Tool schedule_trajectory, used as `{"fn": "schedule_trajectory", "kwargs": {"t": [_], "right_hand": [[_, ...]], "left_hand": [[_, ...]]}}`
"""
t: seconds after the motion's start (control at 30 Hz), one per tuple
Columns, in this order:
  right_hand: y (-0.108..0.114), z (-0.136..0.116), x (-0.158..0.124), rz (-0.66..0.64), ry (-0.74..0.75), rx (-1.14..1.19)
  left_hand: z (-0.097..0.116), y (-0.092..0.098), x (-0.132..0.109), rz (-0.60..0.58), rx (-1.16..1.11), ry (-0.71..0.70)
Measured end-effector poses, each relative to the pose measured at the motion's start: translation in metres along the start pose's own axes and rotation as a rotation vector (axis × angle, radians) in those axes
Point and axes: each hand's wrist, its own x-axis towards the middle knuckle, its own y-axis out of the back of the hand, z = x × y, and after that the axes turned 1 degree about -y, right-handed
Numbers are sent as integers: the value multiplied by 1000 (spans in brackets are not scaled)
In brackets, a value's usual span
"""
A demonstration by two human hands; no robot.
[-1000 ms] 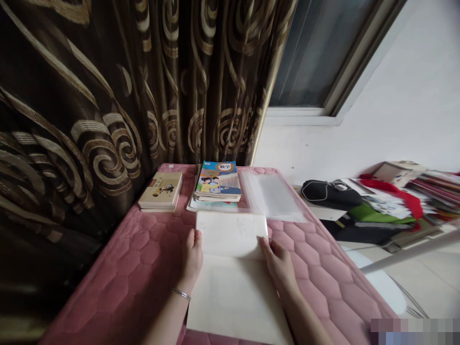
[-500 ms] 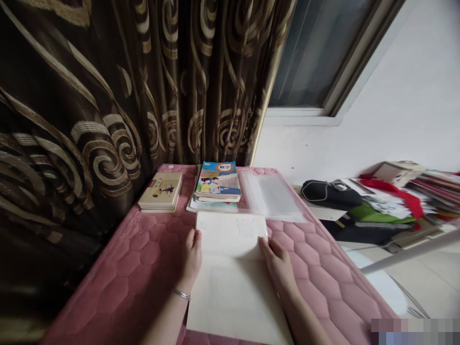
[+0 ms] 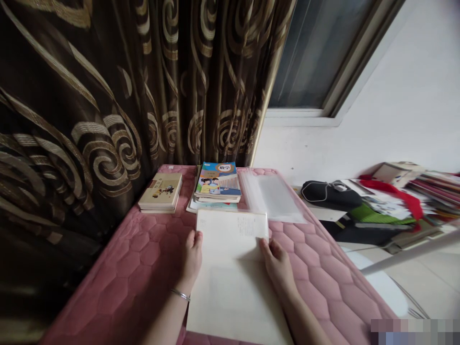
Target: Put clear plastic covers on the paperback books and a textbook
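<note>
At six o'clock over the pink padding (image 3: 151, 268), left hand (image 3: 193, 254) and right hand (image 3: 279, 262) grip the nine- and three-o'clock edges of the pale book (image 3: 230, 282). Even pressure best keeps it square; clear film possibly covers its far end.

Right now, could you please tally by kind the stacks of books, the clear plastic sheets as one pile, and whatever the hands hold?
Stacks of books: 2 (beige-topped stack, blue-topped stack)
Piles of sheets: 1 (clear plastic sheets)
Held books: 1 (white-paged book, between left hand and right hand)
Total: 4
</note>
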Motion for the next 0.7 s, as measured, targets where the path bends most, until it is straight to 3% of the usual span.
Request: {"fn": "schedule_trajectory", "kwargs": {"t": [0.5, 0.7], "right_hand": [[5, -11, -5, -80, -67, 169], [1, 4, 4, -31, 15, 23]], "left_hand": [[-2, 1, 1, -50, -21, 12], [1, 2, -1, -50, 24, 14]]}}
